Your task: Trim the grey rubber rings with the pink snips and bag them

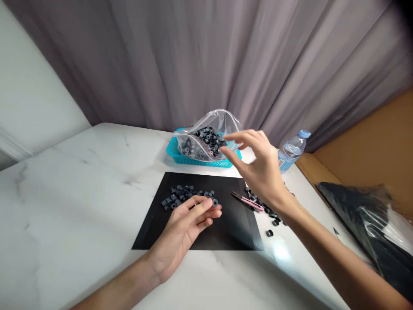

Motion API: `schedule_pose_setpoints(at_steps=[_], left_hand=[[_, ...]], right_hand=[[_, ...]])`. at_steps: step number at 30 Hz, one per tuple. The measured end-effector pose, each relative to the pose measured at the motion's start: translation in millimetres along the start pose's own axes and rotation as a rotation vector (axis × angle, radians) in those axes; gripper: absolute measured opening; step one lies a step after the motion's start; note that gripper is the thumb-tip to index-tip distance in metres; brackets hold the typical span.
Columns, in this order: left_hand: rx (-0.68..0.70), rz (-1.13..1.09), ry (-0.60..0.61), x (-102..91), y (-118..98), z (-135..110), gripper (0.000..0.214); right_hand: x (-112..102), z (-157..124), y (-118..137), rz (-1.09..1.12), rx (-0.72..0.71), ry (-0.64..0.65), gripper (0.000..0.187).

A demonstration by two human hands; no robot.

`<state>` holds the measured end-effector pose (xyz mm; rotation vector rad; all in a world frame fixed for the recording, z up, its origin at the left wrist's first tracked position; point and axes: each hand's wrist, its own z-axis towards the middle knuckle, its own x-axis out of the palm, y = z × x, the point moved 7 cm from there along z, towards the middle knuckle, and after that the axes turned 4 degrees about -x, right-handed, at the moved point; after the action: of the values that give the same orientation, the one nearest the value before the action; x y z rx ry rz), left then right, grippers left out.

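My left hand (190,221) is over the black mat (226,234), thumb and forefinger pinching a small grey ring (215,202); its other fingers are loosely extended. Just behind it on the mat lies a pile of similar grey rings (180,193). My right hand (254,155) is raised at the mouth of a clear zip bag (222,115). Between its thumb and forefinger tips sits a small black piece (223,143), its shape partly hidden. Inside the bag are many black and grey rings (208,137). The bag rests in a blue plastic basket (200,162).
Pink-handled snips (251,203) lie at the mat's right edge. Loose black rings (269,233) are scattered beside them, partly under my right forearm. A water bottle (293,148) stands behind my right wrist. At far right, a cardboard box (364,146) holds a dark plastic-wrapped bundle (361,211).
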<state>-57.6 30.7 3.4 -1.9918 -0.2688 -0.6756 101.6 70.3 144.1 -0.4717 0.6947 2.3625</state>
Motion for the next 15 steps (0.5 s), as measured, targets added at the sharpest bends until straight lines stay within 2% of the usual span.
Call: schedule_pose_setpoints(at_steps=[3,5,7,8,9,11,13,15], left_hand=[[-0.012,-0.022,0.036,3.8,0.8,-2.6,0.014],[-0.014,-0.033,0.066,6.1,1.1,-3.9,0.013],[-0.02,-0.036,0.095,8.2,1.6,-4.4,0.011],[-0.025,-0.034,0.108,9.0,2.1,-4.3,0.01],[-0.029,-0.029,0.119,9.6,2.6,-4.0,0.009],[-0.029,-0.01,0.137,10.5,3.5,-2.9,0.01],[-0.023,0.015,0.148,10.8,4.2,-1.8,0.015],[-0.019,0.039,0.159,10.9,4.6,-1.0,0.017]], right_hand=[[1.6,7.7,-0.9,-0.295,-0.119,-0.048,0.026],[-3.5,-11.4,-1.4,-0.307,-0.16,-0.09,0.02],[-11.1,-42.9,-4.9,-0.259,-0.18,-0.105,0.015],[-10.5,-59.9,-8.8,-0.253,-0.183,-0.042,0.013],[-5.9,-76.7,-14.7,-0.252,-0.177,0.075,0.012],[2.5,-107.2,-31.6,-0.29,-0.117,0.28,0.02],[6.7,-127.9,-47.2,-0.342,-0.057,0.386,0.031],[11.5,-138.5,-56.7,-0.362,-0.03,0.448,0.031]])
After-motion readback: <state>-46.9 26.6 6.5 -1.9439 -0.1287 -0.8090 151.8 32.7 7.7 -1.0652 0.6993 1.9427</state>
